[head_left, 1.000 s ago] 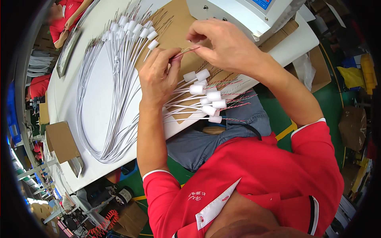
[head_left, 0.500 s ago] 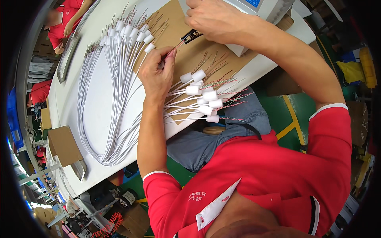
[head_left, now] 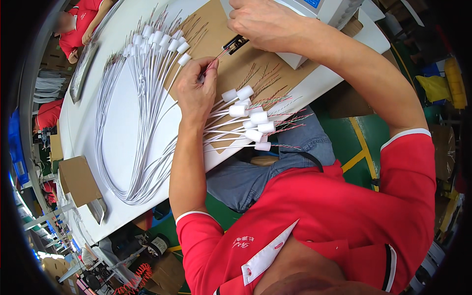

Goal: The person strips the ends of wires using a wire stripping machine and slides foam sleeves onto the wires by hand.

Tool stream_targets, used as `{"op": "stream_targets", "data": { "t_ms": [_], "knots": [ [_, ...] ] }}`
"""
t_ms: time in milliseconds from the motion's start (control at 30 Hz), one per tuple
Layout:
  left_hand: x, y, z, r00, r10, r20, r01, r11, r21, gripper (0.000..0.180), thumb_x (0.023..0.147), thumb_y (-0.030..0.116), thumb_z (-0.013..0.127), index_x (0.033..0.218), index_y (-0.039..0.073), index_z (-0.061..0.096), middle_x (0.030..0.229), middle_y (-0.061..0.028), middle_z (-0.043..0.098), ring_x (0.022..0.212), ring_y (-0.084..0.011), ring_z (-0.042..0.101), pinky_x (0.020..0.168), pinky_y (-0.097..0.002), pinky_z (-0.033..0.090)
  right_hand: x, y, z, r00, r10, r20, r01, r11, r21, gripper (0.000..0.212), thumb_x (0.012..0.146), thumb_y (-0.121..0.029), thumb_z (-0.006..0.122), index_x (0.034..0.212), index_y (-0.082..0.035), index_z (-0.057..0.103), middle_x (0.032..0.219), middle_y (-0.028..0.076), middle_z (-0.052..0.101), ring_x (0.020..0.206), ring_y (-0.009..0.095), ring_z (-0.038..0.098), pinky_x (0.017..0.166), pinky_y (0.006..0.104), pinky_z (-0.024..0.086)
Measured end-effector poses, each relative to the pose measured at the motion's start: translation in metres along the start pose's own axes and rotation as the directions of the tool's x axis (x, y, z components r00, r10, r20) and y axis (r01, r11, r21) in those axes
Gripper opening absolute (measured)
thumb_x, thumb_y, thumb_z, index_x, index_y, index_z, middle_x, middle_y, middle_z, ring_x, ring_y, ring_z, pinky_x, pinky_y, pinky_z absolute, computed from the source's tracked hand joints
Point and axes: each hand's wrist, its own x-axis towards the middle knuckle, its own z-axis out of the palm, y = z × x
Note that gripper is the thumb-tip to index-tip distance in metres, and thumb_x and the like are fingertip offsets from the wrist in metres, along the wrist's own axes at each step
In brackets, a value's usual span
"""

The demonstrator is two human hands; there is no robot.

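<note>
Your left hand [head_left: 196, 88] is closed in a pinch, thumb against forefinger, on a few thin red and pale wires [head_left: 221, 54]; it sits over the brown sheet [head_left: 236, 69], well in from the near edge of the worktop [head_left: 81, 123]. The wires stand out past your left fingertips, in the space between your two hands, with your right hand [head_left: 260, 22] beyond them and to the right; their long axis runs aslant, away from you and rightward, and the tips point at a black slotted part [head_left: 237, 44] beside the white machine [head_left: 292, 59]; they reach its left end, though I cannot tell how far in they go. Your right hand is just beside that part, wrist bent and fingers curled; the fingertips are hidden, so I cannot tell whether it holds anything.

White cables [head_left: 140, 147] lie in a broad U to the left of your left forearm; one group of ends, with white caps [head_left: 157, 37], points toward the far edge; a second capped group [head_left: 238, 110] lies right of your left wrist, its twisted wires pointing rightward, some out past the near edge; a cardboard box [head_left: 78, 179] sits toward the worktop's left end.
</note>
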Motion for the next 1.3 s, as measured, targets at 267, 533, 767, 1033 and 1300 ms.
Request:
{"op": "stream_targets", "data": {
  "t_ms": [267, 533, 767, 1033, 1300],
  "knots": [
    [0.004, -0.001, 0.002, 1.0, -0.01, 0.021, 0.01, 1.0, 0.026, 0.011, 0.093, 0.006, 0.074, 0.101, -0.001, 0.075, 0.084, -0.0063, 0.072, 0.071, -0.0094, 0.061, 0.067, -0.0248, 0.05, -0.001, 0.0, 0.003, 1.0, 0.019, -0.021, -0.018, 0.999, 0.041, 0.017, 0.079, -0.01, 0.063, 0.083, -0.001, 0.077, 0.091, 0.018, 0.072, 0.103, 0.032, 0.064, 0.097, 0.0465, 0.039],
    [0.007, -0.001, -0.005, 0.998, 0.045, 0.037, -0.047, 0.996, 0.077, 0.011, 0.094, 0.008, 0.074, 0.101, 0.0, 0.076, 0.081, -0.0066, 0.07, 0.067, -0.0103, 0.059, 0.064, -0.0258, 0.049, -0.005, -0.003, -0.034, 0.988, 0.149, 0.029, -0.149, 0.909, 0.39, 0.028, 0.073, -0.019, 0.064, 0.09, 0.002, 0.071, 0.095, 0.022, 0.069, 0.105, 0.038, 0.059, 0.099, 0.0491, 0.038],
    [0.009, 0.002, -0.006, 0.991, 0.124, 0.054, -0.13, 0.984, 0.121, 0.009, 0.092, 0.006, 0.075, 0.1, 0.001, 0.076, 0.074, -0.0069, 0.064, 0.062, -0.0126, 0.056, 0.059, -0.0281, 0.046, -0.002, 0.003, 0.0, 0.96, 0.263, -0.099, -0.194, 0.876, 0.442, 0.038, 0.077, -0.014, 0.06, 0.109, 0.005, 0.065, 0.106, 0.025, 0.065, 0.111, 0.037, 0.054, 0.1, 0.0502, 0.037],
    [0.01, 0.005, -0.002, 0.993, 0.104, 0.059, -0.11, 0.987, 0.113, 0.008, 0.092, 0.007, 0.075, 0.097, 0.0, 0.075, 0.077, -0.0104, 0.066, 0.064, -0.0193, 0.06, 0.061, -0.0315, 0.049, -0.001, 0.001, -0.003, 0.956, 0.285, -0.069, -0.218, 0.847, 0.485, 0.036, 0.079, -0.007, 0.057, 0.112, 0.005, 0.064, 0.104, 0.024, 0.065, 0.11, 0.038, 0.054, 0.1, 0.051, 0.036],
    [0.011, 0.003, -0.001, 0.996, 0.045, 0.076, -0.05, 0.996, 0.069, 0.014, 0.093, 0.012, 0.074, 0.096, -0.001, 0.074, 0.082, -0.0131, 0.068, 0.066, -0.0229, 0.064, 0.062, -0.0326, 0.051, 0.0, 0.0, -0.006, 0.96, 0.278, -0.022, -0.234, 0.845, 0.481, 0.039, 0.08, -0.008, 0.057, 0.116, 0.005, 0.064, 0.107, 0.026, 0.065, 0.112, 0.038, 0.055, 0.104, 0.0514, 0.035]
  ]
}}
